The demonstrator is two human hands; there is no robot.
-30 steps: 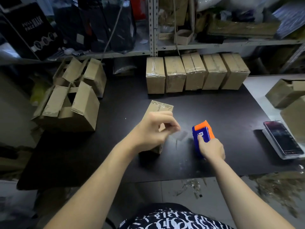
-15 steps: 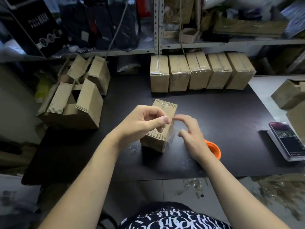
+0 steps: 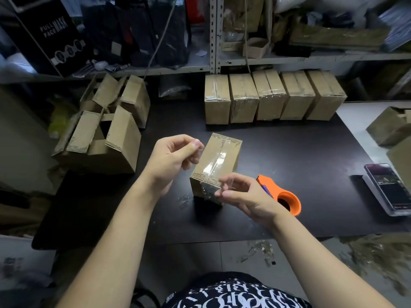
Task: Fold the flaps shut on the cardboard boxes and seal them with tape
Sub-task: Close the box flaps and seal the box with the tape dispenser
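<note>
So the cardboard box [image 3: 216,165] being worked on sits mid-frame on the matte black tabletop [image 3: 300,152]. It's a plain brown corrugated block, and you can see the ribbed flute edges at both short ends of its top. The flaps are down, with a glossy band of tape [image 3: 219,161] already running along the centre seam and wrinkling over the near end.

Both hands are up just in front of the box. The left hand [image 3: 175,158] has thumb and forefinger pinched together, other fingers curled under, right by the box's upper left edge. The right hand [image 3: 242,194] is at the box's near lower corner, fingertips nipping a strip of clear tape [image 3: 229,185]. The film is so see-through I mostly catch a glint, and it looks like the left hand has its other end.

The tape dispenser [image 3: 282,194], orange plastic with a bit of blue and a round hole, lies flat just right of the right hand. A phone [image 3: 387,187] lies at the right edge.

Upper middle there's a row of five sealed boxes [image 3: 273,96], shiny with tape, side by side. At left sit open boxes [image 3: 100,138] with flaps sticking up. A metal shelf [image 3: 155,70] runs behind, and a black carton [image 3: 53,30] printed "FULL FACE MASK" is at upper left.
</note>
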